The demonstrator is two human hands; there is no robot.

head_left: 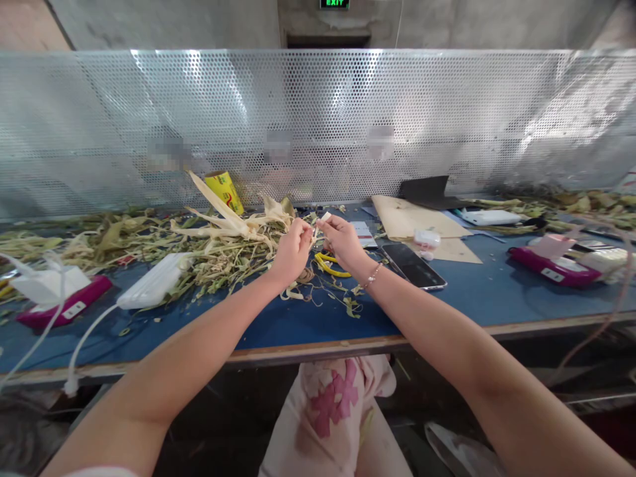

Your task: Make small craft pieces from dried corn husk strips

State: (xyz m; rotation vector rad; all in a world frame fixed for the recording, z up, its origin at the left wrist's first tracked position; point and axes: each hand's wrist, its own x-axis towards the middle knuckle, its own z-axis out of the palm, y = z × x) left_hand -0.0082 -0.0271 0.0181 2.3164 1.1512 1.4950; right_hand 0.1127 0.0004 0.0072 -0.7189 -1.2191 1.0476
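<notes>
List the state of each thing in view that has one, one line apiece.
left hand, fingers pinched shut on pale strip
right hand, fingers pinched shut on the same strip
phone, lying flat, screen dark
yellow roll, tilted
husks, heaped loose
exit sign, lit

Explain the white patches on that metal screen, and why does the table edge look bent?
Head view: glare whitens the perforated metal screen; the wide lens bows the edge of the blue table; the left hand and right hand, pinching a pale husk strip, look sharp.
</notes>
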